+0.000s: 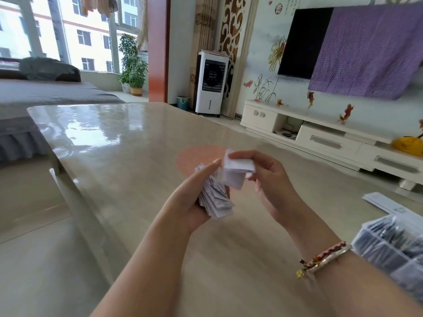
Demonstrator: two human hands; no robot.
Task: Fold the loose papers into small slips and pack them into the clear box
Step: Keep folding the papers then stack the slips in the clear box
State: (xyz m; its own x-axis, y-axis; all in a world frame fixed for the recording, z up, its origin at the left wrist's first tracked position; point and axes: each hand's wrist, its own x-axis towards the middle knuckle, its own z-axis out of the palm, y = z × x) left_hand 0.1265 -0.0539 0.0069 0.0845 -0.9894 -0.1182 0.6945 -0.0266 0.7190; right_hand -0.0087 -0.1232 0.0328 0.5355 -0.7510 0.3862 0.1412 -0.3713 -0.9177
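My left hand (190, 200) holds a thick stack of small folded paper slips (216, 199) above the middle of the table. My right hand (265, 177) pinches one folded white slip (238, 171) just above and to the right of that stack, its lower edge touching the stack's top. The clear box (393, 245) sits at the right edge of the view, with divided compartments holding packed slips. A few flat loose papers (389, 204) lie on the table behind the box.
The glossy beige table (137, 156) spreads ahead and to the left, its left edge dropping to the floor. A white TV cabinet (320, 133) and an air cooler (211, 85) stand beyond the table's far side.
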